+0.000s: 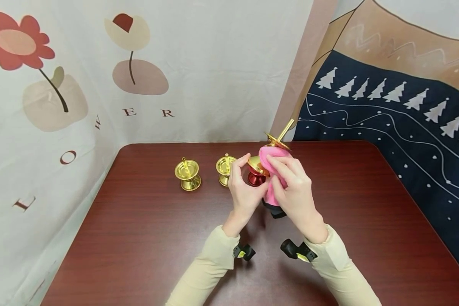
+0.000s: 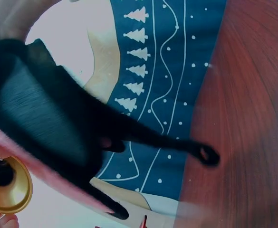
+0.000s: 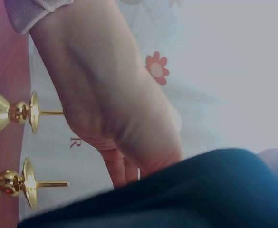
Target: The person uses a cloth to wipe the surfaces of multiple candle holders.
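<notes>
Candlestick (image 1: 278,140) leans from left grip (image 1: 246,191) past cloth (image 1: 268,154) in right grip (image 1: 296,191).

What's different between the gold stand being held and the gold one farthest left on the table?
The held stand leans, while the leftmost stand is upright. Pink cloth partly covers the held stand; the leftmost stand is uncovered. The held stand is gripped, whereas the leftmost stand rests on the table. Both look shiny, gold-coloured and similarly shaped.
</notes>
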The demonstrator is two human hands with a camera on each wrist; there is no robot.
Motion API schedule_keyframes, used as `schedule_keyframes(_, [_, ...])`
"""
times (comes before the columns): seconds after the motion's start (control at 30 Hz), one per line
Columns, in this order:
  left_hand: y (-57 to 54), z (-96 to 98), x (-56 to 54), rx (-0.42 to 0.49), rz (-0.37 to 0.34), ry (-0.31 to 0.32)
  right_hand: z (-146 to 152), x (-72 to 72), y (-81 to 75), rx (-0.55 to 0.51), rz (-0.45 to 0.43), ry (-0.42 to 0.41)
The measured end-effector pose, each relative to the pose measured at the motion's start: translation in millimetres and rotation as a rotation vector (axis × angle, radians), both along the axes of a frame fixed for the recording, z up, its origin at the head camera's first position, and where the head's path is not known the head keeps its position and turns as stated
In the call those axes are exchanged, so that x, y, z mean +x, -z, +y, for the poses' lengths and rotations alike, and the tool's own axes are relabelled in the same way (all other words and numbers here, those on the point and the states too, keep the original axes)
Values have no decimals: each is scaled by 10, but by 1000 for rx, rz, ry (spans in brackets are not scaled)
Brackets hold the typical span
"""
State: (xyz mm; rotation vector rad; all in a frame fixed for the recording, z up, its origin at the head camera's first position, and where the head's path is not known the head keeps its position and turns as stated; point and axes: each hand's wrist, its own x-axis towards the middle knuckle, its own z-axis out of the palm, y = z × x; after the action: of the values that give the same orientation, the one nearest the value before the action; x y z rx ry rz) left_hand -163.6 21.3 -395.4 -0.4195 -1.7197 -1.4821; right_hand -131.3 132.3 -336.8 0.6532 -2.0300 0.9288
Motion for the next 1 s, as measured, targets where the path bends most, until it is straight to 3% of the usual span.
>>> schedule_keyframes(0.17, [39, -33, -13, 20, -16, -8, 96, -6, -26, 206, 4, -151])
schedule_keyframes(0.3, [46, -57, -13, 118, -104, 66, 209, -26, -9, 165, -58, -221])
schedule_keyframes(0.4, [20, -71, -13, 230, -209, 150, 288, -42, 33, -34, -194, -143])
schedule_keyframes(0.53, [-42, -86, -1, 395, -335, 298, 335, -70, 54, -449, -521, -53])
schedule_keyframes(0.63, [-98, -96, 16, 485, -407, 417, 328, -110, 31, -739, -743, -87])
schedule_keyframes(0.77, [-160, -115, 46, 511, -472, 527, 315, -170, 6, -932, -892, -216])
schedule_keyframes(0.87, [-194, -131, 59, 498, -486, 559, 313, -200, 15, -903, -906, -283])
schedule_keyframes(1.0, [-236, -153, 53, 532, -496, 571, 324, -200, 48, -669, -858, -286])
